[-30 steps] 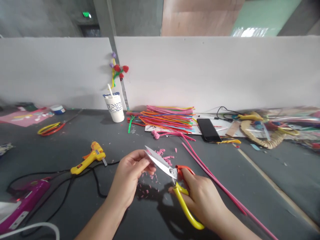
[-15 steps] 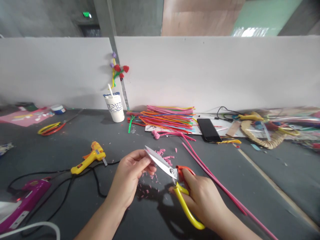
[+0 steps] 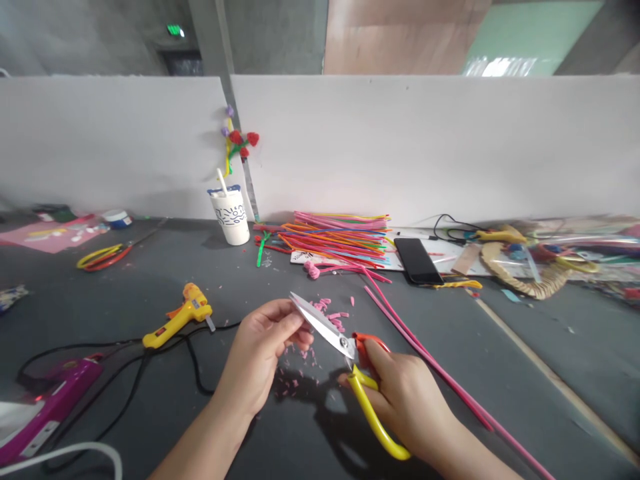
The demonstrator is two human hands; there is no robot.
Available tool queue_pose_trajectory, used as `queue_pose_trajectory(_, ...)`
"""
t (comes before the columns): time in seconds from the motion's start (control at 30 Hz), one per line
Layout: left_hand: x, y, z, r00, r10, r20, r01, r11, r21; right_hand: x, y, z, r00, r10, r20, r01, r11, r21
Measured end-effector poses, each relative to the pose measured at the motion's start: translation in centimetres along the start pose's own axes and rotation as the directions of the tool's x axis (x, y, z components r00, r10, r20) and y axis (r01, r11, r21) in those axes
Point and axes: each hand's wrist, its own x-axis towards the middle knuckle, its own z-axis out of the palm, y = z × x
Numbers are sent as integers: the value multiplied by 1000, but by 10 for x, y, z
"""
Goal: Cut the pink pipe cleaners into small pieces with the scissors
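My right hand is wrapped round the handles of a pair of scissors, one handle red and the other yellow. The blades point up and left, with their tips beside my left fingertips. My left hand is closed in a pinch at the blades; whatever it holds is hidden behind the blades and fingers. Pink pipe cleaner clippings lie scattered on the table behind and beneath the scissors. Long pink pipe cleaners stretch along the right of my right hand. A pink fuzzy ball on a stem lies farther back.
A yellow glue gun with a black cord lies left, near a purple power strip. Behind are a white cup, a bundle of coloured pipe cleaners and a phone. Another pair of scissors lies far left.
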Motion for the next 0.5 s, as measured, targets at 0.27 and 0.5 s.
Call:
queue_pose_trajectory(0.27,2,0,-3,1000,8,15,-9,1000,24,-1,2,0,1000,24,-10,-24,1000,-12)
queue_pose_trajectory(0.5,0,-1,1,993,-48,108,45,999,31,6,-3,-4,983,165,84,-183,940,288)
